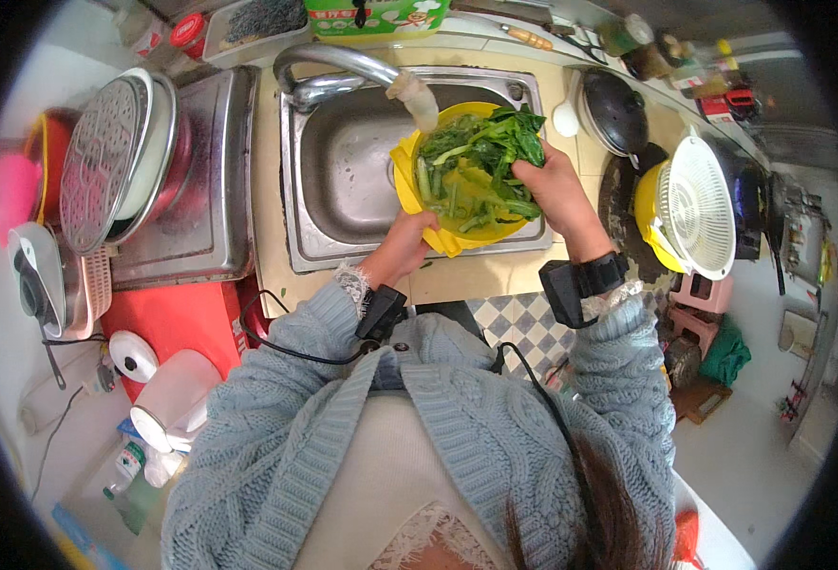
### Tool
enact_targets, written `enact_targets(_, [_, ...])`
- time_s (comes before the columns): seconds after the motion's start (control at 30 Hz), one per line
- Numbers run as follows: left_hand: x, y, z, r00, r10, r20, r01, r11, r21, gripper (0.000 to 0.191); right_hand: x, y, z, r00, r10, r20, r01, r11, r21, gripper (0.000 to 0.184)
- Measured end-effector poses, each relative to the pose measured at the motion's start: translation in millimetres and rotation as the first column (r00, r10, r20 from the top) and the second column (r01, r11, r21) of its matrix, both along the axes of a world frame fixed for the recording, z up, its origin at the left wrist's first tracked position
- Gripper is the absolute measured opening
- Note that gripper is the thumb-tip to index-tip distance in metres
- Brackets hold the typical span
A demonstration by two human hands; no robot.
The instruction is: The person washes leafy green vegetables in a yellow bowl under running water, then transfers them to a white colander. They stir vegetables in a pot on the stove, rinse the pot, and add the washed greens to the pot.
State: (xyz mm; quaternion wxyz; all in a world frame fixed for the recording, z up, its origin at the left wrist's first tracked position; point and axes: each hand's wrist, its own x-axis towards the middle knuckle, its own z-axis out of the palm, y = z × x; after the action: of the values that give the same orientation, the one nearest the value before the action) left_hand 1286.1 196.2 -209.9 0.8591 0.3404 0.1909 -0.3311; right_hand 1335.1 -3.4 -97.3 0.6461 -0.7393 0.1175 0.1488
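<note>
A yellow plastic basin (408,167) with water and leafy greens in it rests over the right part of the stainless steel sink (347,164). My left hand (413,242) grips the basin's near left rim. In my right hand (554,189) is a bunch of leafy greens (518,135), held at the basin's right side, with some leaves hanging over the water. More greens and cut stems (454,203) lie in the water. Above the basin's far left edge is the faucet (362,64), with a whitish sleeve on its spout; no stream is plainly visible.
Right of the sink are a white spoon (565,120), a black-lidded pot (611,110) and a white colander (700,206) against a yellow basin (650,206). On the left, a perforated steamer tray (105,160) leans by a metal stove top (209,178). A wooden-handled tool (527,37) lies behind the sink.
</note>
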Motion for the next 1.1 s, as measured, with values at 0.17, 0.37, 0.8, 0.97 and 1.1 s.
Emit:
enact_targets(0.17, [1.5, -18.5, 19.3, 0.998, -0.048, 0.029, 0.049, 0.999, -0.021, 0.056, -9.5, -17.3, 53.1, 0.992, -0.126, 0.006, 0.125, 0.989, 0.081, 0.029])
enact_targets(0.37, [-0.9, -42.8, 41.5, 0.996, -0.055, 0.072, 0.055, 0.998, -0.003, 0.059, -7.5, -38.3, 62.9, 0.995, -0.070, 0.076, 0.060, 0.991, 0.122, 0.032])
enact_targets(0.8, [0.4, -76.2, 50.3, 1.000, -0.014, -0.024, 0.014, 1.000, -0.007, 0.051, -19.2, -99.4, 94.2, 0.984, -0.176, -0.023, 0.175, 0.936, 0.304, 0.027])
enact_targets(0.97, [4.2, -86.0, 50.1, 0.998, 0.063, 0.002, -0.063, 0.997, -0.032, 0.046, -57.4, -189.4, 135.1, 0.886, -0.447, 0.124, 0.406, 0.876, 0.260, 0.025])
enact_targets(1.1, [8.5, -90.7, 52.8, 0.999, 0.046, 0.009, -0.046, 0.999, 0.012, 0.056, -78.1, -293.0, 144.2, 0.830, -0.517, 0.209, 0.462, 0.848, 0.261, 0.029])
